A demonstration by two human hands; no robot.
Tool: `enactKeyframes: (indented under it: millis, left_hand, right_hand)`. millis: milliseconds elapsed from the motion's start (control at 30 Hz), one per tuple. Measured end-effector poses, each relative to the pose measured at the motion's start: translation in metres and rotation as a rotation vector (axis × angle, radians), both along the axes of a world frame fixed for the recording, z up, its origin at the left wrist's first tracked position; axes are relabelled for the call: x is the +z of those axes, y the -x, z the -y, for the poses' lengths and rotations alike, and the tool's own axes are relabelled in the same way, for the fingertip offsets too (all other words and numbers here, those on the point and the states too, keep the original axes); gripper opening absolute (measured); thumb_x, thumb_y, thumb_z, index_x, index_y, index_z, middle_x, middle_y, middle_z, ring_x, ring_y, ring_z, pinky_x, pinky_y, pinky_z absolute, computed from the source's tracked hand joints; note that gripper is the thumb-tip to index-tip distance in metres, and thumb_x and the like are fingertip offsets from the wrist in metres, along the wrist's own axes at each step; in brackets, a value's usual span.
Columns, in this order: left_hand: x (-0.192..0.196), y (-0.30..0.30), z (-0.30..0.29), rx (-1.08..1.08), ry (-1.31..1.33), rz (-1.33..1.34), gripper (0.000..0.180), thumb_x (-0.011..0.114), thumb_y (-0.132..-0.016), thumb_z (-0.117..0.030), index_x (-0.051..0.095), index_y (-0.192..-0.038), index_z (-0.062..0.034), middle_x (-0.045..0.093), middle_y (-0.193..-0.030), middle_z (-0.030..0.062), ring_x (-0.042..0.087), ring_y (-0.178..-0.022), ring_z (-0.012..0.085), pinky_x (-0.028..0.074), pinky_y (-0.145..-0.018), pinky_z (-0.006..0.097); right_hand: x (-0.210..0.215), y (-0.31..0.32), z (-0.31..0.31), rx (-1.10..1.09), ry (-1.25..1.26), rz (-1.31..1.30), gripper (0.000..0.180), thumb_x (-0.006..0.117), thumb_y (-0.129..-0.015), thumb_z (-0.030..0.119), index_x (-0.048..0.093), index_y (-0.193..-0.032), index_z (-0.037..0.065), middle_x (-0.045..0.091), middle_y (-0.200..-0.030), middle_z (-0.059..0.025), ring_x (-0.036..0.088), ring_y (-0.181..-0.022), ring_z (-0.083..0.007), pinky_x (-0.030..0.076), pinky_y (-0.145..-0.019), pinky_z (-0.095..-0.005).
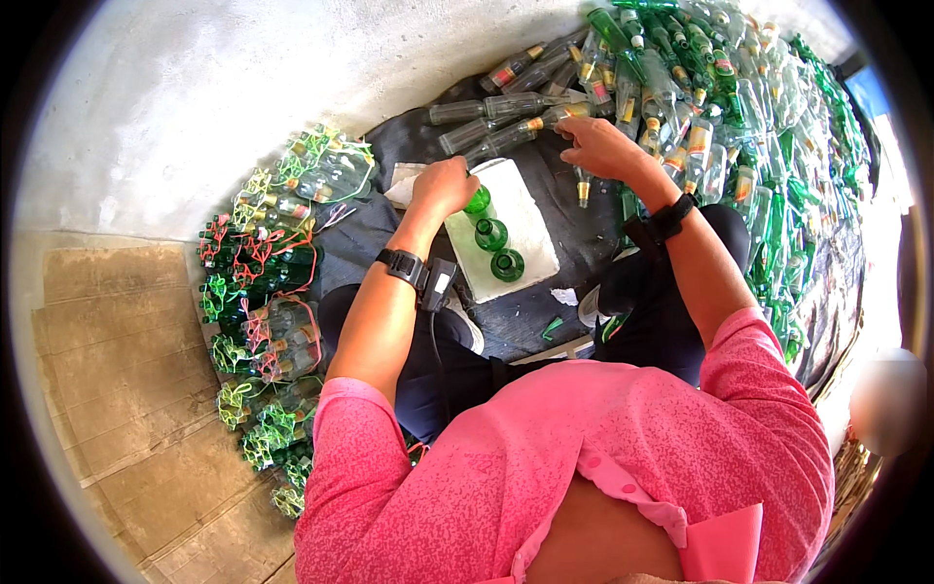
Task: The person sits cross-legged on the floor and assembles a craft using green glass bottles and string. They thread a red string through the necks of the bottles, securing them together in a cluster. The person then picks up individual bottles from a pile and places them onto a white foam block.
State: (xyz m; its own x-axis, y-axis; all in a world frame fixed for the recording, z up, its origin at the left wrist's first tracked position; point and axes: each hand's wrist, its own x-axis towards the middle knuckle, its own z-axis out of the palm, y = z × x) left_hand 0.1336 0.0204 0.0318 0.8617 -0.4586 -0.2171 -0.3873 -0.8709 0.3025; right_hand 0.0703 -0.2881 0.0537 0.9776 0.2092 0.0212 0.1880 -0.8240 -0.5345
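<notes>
My left hand [443,186] is closed around the neck of a green glass bottle [477,202] standing on a white slab [530,224] on the dark mat in front of me. Two more green bottles [498,249] stand upright beside it on the slab. My right hand [598,146] reaches forward into the pile of loose bottles [700,107], its fingers resting on a clear bottle [545,117] lying on its side; whether it grips it I cannot tell. Both wrists wear black bands.
Bundles of bottles tied with green and red cord [268,292] stand in a row at my left. Flattened cardboard [107,389] covers the floor further left. A pale wall [243,88] rises ahead. A large heap of green and clear bottles fills the right side.
</notes>
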Motion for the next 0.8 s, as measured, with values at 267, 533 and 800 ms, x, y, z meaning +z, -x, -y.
enactKeyframes:
  millis: [267, 533, 800]
  left_hand:
    - [0.005, 0.0021, 0.0017, -0.05, -0.112, -0.076, 0.038, 0.065, -0.094, -0.033, 0.071, -0.113, -0.0003, 0.074, -0.112, 0.0255, 0.07, -0.109, 0.0427, 0.055, -0.092, 0.051]
    - [0.0074, 0.0043, 0.0, -0.033, -0.079, -0.084, 0.038, 0.065, -0.091, -0.028, 0.073, -0.113, 0.0017, 0.074, -0.11, 0.0286, 0.072, -0.108, 0.0435, 0.056, -0.094, 0.052]
    - [0.0003, 0.0015, -0.0034, -0.142, -0.157, -0.082, 0.032, 0.071, -0.09, -0.025, 0.073, -0.115, -0.0046, 0.075, -0.111, 0.0219, 0.071, -0.109, 0.0405, 0.056, -0.091, 0.049]
  right_hand:
    - [-0.0035, -0.0017, 0.001, 0.02, 0.016, 0.001, 0.047, 0.071, -0.085, 0.018, 0.064, -0.126, -0.004, 0.072, -0.108, -0.0233, 0.07, -0.1, -0.0394, 0.055, -0.089, -0.0452]
    - [-0.0065, -0.002, 0.0004, -0.002, 0.014, -0.003, 0.047, 0.07, -0.085, 0.018, 0.064, -0.126, -0.004, 0.071, -0.107, -0.0232, 0.069, -0.101, -0.0397, 0.055, -0.09, -0.0453]
    - [-0.0003, -0.0005, -0.0014, -0.016, 0.021, -0.073, 0.046, 0.071, -0.085, 0.02, 0.064, -0.125, -0.002, 0.072, -0.113, -0.0233, 0.067, -0.111, -0.0432, 0.053, -0.095, -0.0485]
